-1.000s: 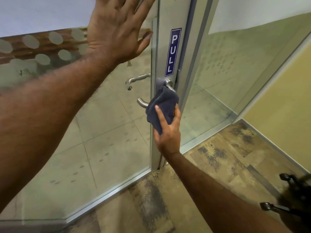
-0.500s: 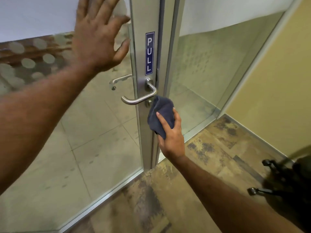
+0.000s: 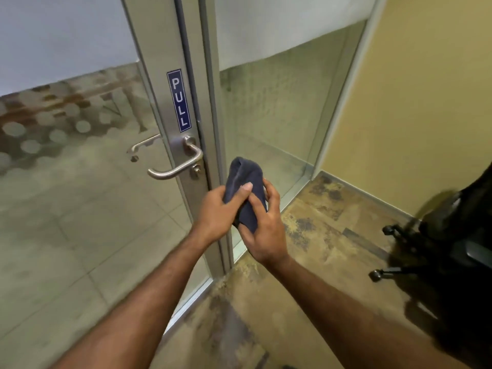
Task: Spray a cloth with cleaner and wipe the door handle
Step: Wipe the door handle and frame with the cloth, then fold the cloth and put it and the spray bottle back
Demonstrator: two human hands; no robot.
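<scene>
Dark blue cloth (image 3: 245, 190) sits bunched between both hands, just right of the door frame and below the steel door handle (image 3: 177, 162), touching neither. The left hand (image 3: 221, 207) pinches its upper fold with a closed grip; the right hand (image 3: 262, 225) wraps its lower end. Judging by this, the cloth is being refolded mid-wipe; next calls for pressing a fresh face along the lever.

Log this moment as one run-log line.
hands: left hand and right hand both gripping cloth | door handle: untouched, cloth clear of it
</scene>
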